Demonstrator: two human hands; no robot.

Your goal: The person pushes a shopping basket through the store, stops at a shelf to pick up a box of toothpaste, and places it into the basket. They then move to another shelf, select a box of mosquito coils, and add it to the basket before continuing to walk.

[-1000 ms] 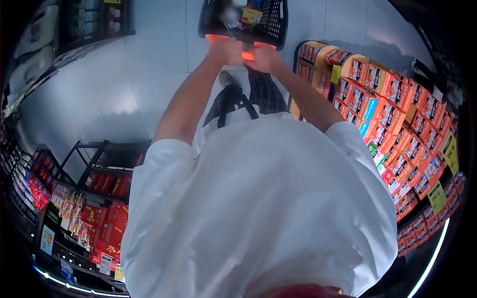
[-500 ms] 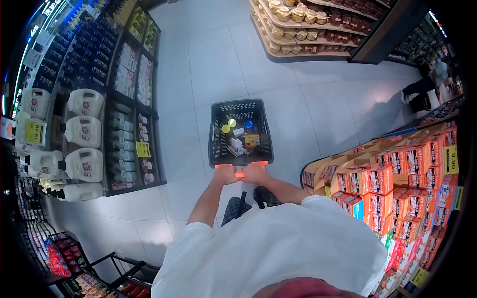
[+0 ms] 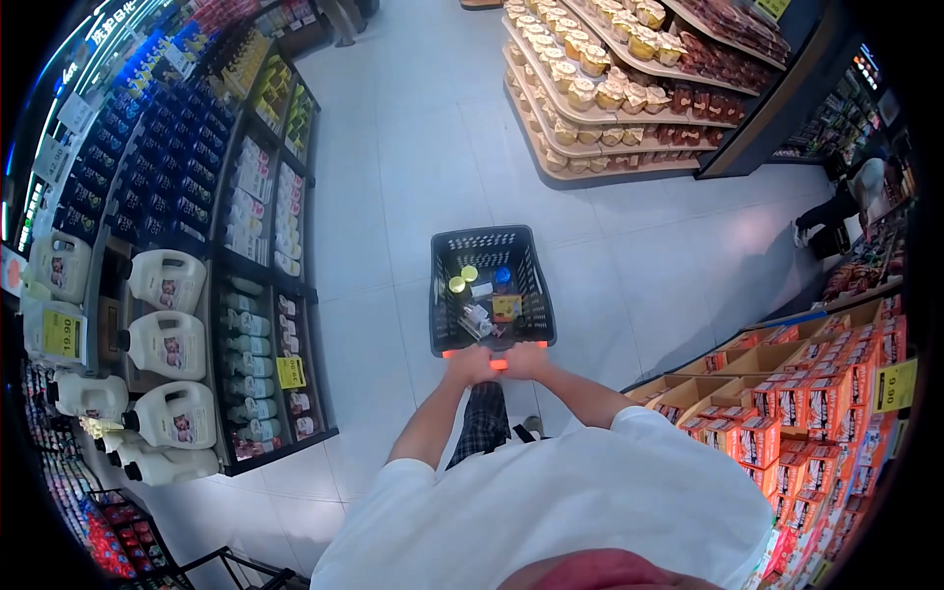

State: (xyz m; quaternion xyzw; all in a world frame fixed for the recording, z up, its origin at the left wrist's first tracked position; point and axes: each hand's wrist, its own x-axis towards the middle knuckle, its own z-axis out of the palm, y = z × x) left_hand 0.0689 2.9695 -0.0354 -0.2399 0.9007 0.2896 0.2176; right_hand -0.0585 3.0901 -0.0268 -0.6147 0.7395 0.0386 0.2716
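Observation:
Both my hands are closed around the orange handle [image 3: 499, 365] of a black shopping cart [image 3: 442, 295]. My left hand [image 3: 473, 365] wraps the left part of the bar, and my right hand [image 3: 525, 361] wraps the right part. Small goods lie at the bottom of the cart's basket: two yellow-green lids [image 3: 462, 279], a blue round item [image 3: 502, 275], a yellow box [image 3: 507, 308] and a whitish package [image 3: 478, 320]. What exactly these goods are is too small to tell.
Shelves of white jugs [image 3: 165, 345] and dark blue packs [image 3: 167, 187] line the left. Ahead on the right stands a rounded rack of cloth-topped jars [image 3: 600, 93]. Orange boxes [image 3: 757, 442] are stacked at the right. A person [image 3: 855, 197] stands far right; another person's legs [image 3: 339, 20] show ahead.
I have moved forward with the cart along the aisle. The shelves and jar rack have shifted down in view, and a person's legs now show at the top. Both hands keep their hold.

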